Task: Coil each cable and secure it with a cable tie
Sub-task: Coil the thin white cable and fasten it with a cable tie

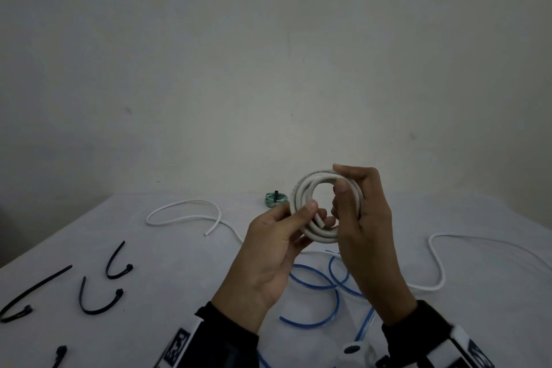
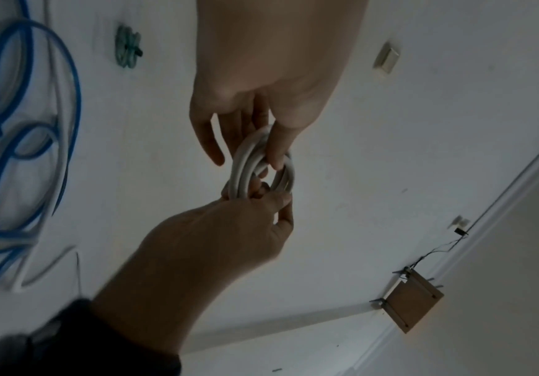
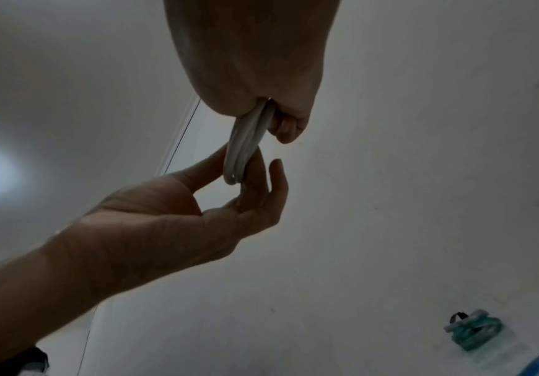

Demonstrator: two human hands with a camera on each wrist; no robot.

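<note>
A white cable wound into a small coil is held up above the table between both hands. My left hand pinches its lower left part between thumb and fingers. My right hand grips the right side, thumb through the ring and fingers behind it. The left wrist view shows the coil edge-on between my left hand below and my right hand above. In the right wrist view the coil hangs from my right hand, with my left hand pinching its end.
Several black cable ties lie at the left of the white table. A loose blue cable lies under my hands. A thin white cable trails left and right. A green coil bound with a black tie sits by the wall.
</note>
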